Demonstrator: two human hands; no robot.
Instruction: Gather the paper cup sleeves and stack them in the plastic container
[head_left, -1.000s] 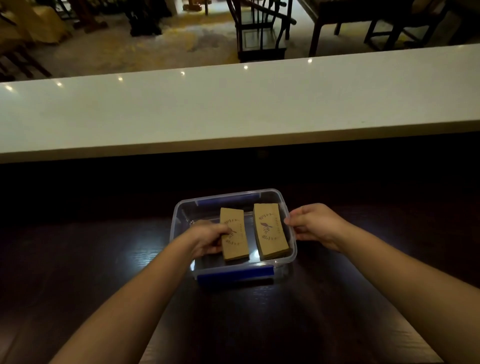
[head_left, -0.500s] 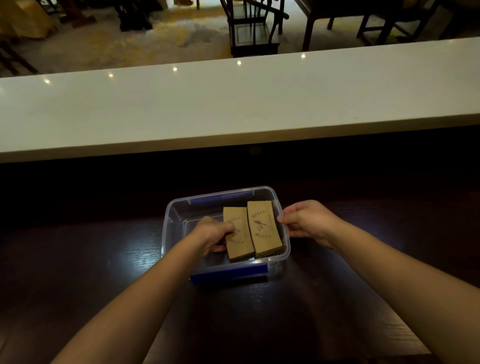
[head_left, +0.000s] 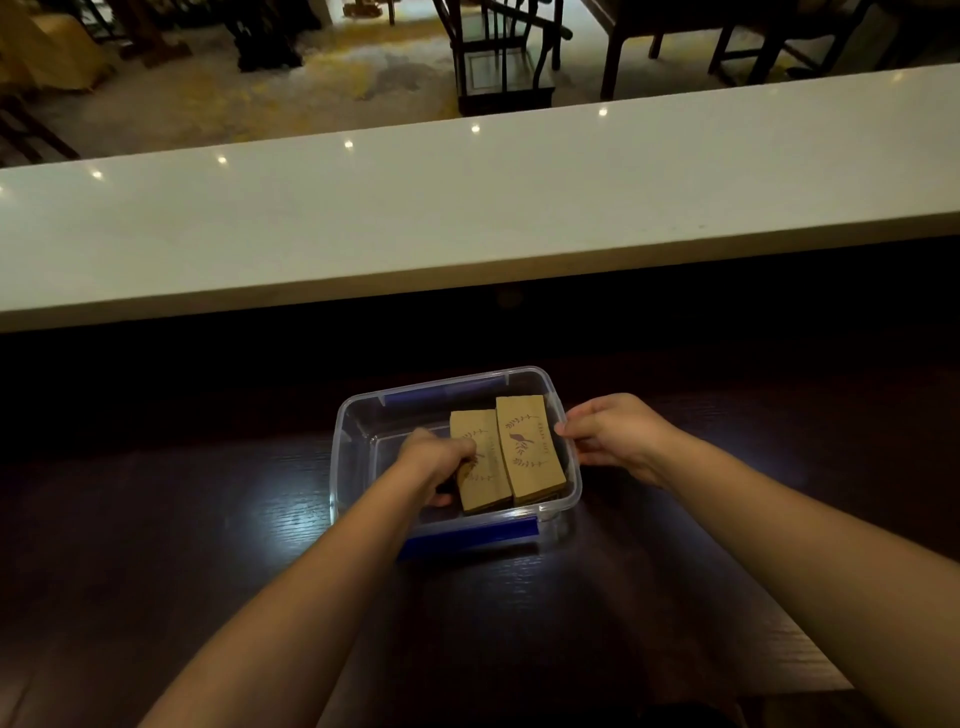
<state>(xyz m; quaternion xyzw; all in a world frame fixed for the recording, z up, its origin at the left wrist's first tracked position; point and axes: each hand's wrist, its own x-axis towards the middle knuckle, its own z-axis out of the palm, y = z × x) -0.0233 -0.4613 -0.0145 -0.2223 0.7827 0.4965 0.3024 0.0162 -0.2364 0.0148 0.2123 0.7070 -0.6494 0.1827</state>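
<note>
A clear plastic container (head_left: 353, 415) with blue clips stands on the dark wooden table. Inside it lie two stacks of flat brown paper cup sleeves side by side, pressed against the right wall: the left stack (head_left: 485, 486) and the taller right stack (head_left: 527, 447), both printed with a leaf pattern. My left hand (head_left: 434, 460) reaches into the container and grips the left stack from its left side. My right hand (head_left: 613, 434) is outside the container, its fingertips on the right rim.
A long white counter (head_left: 467, 208) runs across behind the dark table (head_left: 156, 545). Beyond it are dark wooden chairs (head_left: 498, 47) and a pale floor. The left half of the container holds no sleeves.
The left stack has been slid right until it touches the right stack. My left hand stays on it and my right hand stays at the rim.
</note>
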